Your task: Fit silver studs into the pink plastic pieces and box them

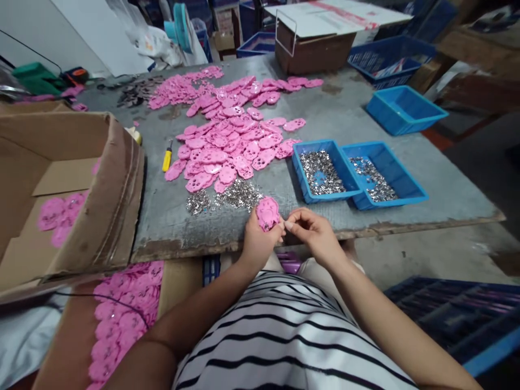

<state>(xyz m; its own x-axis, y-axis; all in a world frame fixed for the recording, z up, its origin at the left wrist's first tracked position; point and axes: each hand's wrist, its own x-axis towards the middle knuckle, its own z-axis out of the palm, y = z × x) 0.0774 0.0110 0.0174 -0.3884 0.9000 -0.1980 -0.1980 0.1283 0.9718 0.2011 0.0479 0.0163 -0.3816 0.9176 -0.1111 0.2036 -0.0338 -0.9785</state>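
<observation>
A pink plastic piece (pixel 267 213) is held upright at the near edge of the table (pixel 365 114), just in front of a loose heap of small metal parts (pixel 227 197). The step in hand appears to be fitting — a metal part being set into the piece. The left hand (pixel 258 241) is closed around the piece. The right hand (pixel 312 230) is pinched at the piece's right rim, fingertips together; what they grip is too small to tell. The next move calls for fine alignment — then seating pressure.

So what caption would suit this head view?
Left hand holds a pink piece as right hand pinches beside it, near blue trays.
</observation>
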